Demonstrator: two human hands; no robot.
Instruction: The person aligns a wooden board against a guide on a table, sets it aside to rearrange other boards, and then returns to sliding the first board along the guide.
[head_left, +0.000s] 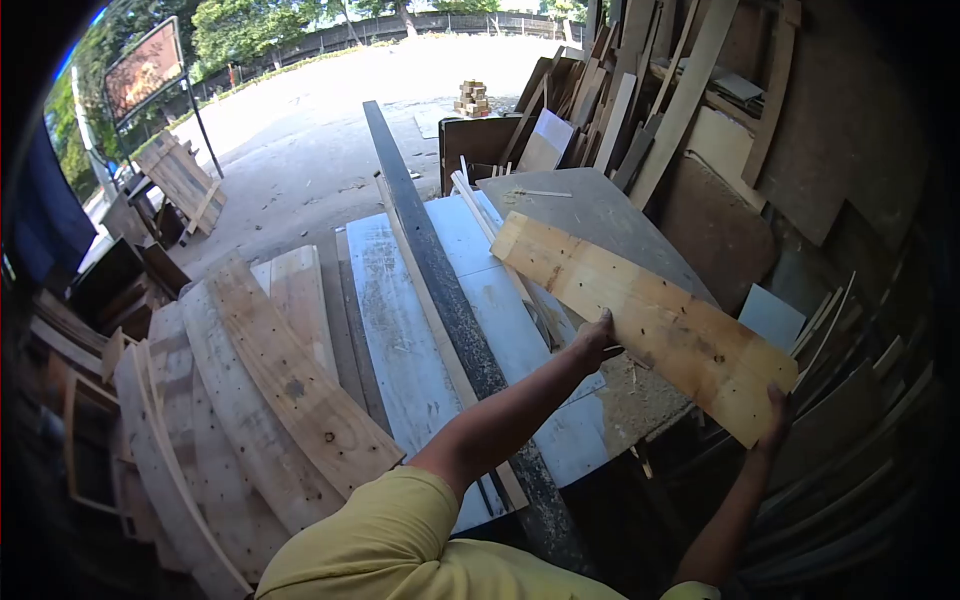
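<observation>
A wide wooden board [640,315], light brown with dark knots and stains, is held up at a slant on the right. My left hand [596,340] grips its near long edge around the middle, thumb on the top face and the fingers partly hidden beneath. At the board's near right end, my right hand [774,418] is closed on the corner, with its fingers mostly out of sight. Under the board lie a brown sheet [600,215] and white-painted panels [475,265]. A long dark beam [430,250] crosses those panels.
Several loose planks [300,375] lie on the left. Upright boards and offcuts [600,110] lean against the right wall. A small stack of wood blocks [471,98] stands outside on the pale ground [300,110]. A slatted wooden piece [180,180] leans at the far left.
</observation>
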